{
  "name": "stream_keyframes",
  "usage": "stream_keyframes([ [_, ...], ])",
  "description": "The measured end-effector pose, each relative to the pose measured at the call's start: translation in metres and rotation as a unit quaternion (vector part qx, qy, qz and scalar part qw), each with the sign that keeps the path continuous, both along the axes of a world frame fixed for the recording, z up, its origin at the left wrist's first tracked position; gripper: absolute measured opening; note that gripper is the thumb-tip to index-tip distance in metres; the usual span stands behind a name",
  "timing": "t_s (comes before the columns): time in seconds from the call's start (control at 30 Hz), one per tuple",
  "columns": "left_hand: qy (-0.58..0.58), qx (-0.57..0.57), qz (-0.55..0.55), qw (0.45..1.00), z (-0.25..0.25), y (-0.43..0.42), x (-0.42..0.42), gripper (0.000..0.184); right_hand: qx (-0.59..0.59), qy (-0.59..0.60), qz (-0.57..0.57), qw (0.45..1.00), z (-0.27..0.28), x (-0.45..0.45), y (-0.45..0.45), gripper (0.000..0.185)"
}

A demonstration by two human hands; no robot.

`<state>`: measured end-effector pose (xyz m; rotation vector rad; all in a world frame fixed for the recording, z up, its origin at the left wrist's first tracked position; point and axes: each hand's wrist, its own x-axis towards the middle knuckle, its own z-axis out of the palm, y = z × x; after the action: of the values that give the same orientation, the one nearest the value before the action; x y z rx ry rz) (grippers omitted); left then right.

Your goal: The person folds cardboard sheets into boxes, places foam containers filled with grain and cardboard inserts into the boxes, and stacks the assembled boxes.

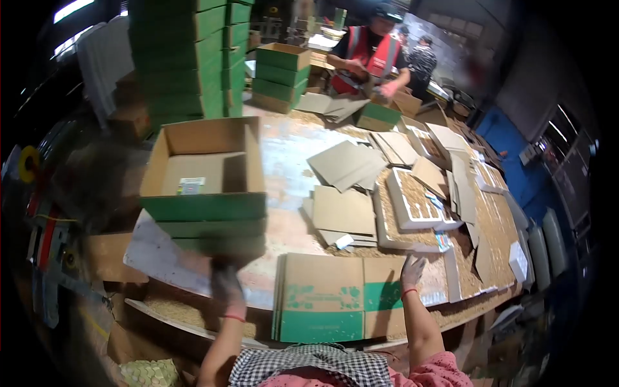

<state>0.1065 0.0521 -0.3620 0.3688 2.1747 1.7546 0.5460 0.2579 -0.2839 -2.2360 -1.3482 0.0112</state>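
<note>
My left hand [227, 289], in a grey glove and smeared by motion, is just below the near side of two stacked green-and-brown cartons [206, 208]. Its fingers do not show clearly, and I cannot tell whether it touches them. The upper carton is open at the top, with a small printed label [191, 186] inside. My right hand [412, 272], also gloved, has its fingers extended at the right end of a flattened green-and-brown carton [322, 293]. That carton lies at the table's front edge, directly before me, with more flat layers under its left side.
Loose cardboard sheets [345, 209] lie mid-table, beside white foam trays [412, 222] with brown granular material around them. Tall stacks of green cartons [209, 61] stand at the back left. Across the table a person in a red vest [380, 55] handles cardboard.
</note>
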Motion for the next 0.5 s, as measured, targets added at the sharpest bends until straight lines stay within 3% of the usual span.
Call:
stream_keyframes([
  [0.03, -0.008, -0.117, -0.156, 0.981, -0.016, 0.012, 0.025, 0.075, 0.000, -0.001, -0.011, 1.000, -0.022, 0.022, -0.004, 0.052],
  [0.07, 0.034, -0.178, -0.267, 0.947, -0.018, 0.026, 0.052, 0.075, -0.053, 0.113, 0.105, 0.987, -0.052, 0.043, -0.003, 0.062],
  [0.1, 0.176, -0.201, -0.255, 0.930, -0.002, 0.031, 0.086, 0.074, -0.104, 0.226, 0.217, 0.944, -0.068, 0.061, -0.007, 0.074],
  [0.13, 0.315, -0.231, -0.216, 0.895, 0.015, 0.035, 0.121, 0.074, -0.165, 0.293, 0.261, 0.905, -0.048, 0.060, -0.007, 0.076],
  [0.17, 0.168, -0.153, -0.267, 0.937, 0.072, 0.035, 0.123, 0.081, -0.096, 0.314, 0.293, 0.898, -0.036, 0.056, -0.010, 0.067],
  [0.2, 0.089, -0.162, -0.282, 0.941, 0.085, 0.040, 0.117, 0.080, -0.054, 0.347, 0.338, 0.873, -0.015, 0.060, -0.003, 0.061],
  [0.23, 0.046, -0.087, -0.270, 0.958, 0.101, 0.034, 0.120, 0.077, 0.087, 0.425, 0.329, 0.839, -0.002, 0.052, 0.003, 0.056],
  [0.3, 0.041, 0.033, -0.229, 0.972, 0.140, 0.027, 0.122, 0.074, 0.158, 0.377, 0.336, 0.848, 0.100, 0.035, -0.007, 0.055],
  [0.33, 0.081, 0.083, -0.200, 0.973, 0.145, 0.032, 0.117, 0.073, 0.209, 0.396, 0.328, 0.832, 0.114, 0.037, 0.000, 0.048],
  [0.4, 0.335, 0.134, -0.119, 0.925, 0.182, 0.039, 0.126, 0.084, 0.181, 0.517, 0.345, 0.762, 0.143, 0.042, 0.001, 0.040],
  [0.47, 0.598, 0.132, -0.074, 0.787, 0.238, 0.031, 0.140, 0.097, 0.220, 0.562, 0.335, 0.724, 0.150, 0.042, -0.003, 0.035],
  [0.5, 0.647, 0.125, -0.078, 0.748, 0.260, 0.032, 0.144, 0.101, 0.245, 0.541, 0.378, 0.710, 0.151, 0.041, -0.005, 0.035],
])
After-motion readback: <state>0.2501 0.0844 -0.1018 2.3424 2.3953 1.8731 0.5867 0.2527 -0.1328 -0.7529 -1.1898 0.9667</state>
